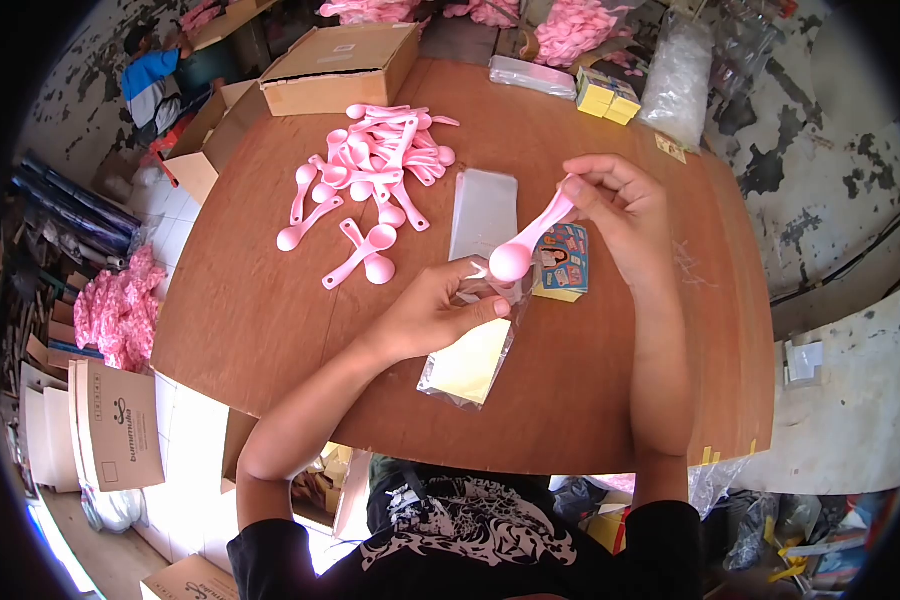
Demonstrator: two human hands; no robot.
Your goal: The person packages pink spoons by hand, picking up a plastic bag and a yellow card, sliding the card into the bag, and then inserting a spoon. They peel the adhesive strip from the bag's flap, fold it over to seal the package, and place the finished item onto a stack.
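Observation:
My right hand pinches the handle end of a pink measuring spoon, its bowl pointing down and to the left. Beneath that bowl, my left hand grips a clear plastic bag near its mouth. A pale yellow card shows inside the bag. The spoon's bowl overlaps the bag's opening in this view. Just behind my hands lie a stack of clear plastic sleeves and a stack of blue printed cards. To the left spreads a loose pile of pink spoons.
A closed cardboard box stands at the table's far left. Along the far edge are a packet of clear sleeves, yellow card bundles and a large plastic bundle. Another person is at the back left.

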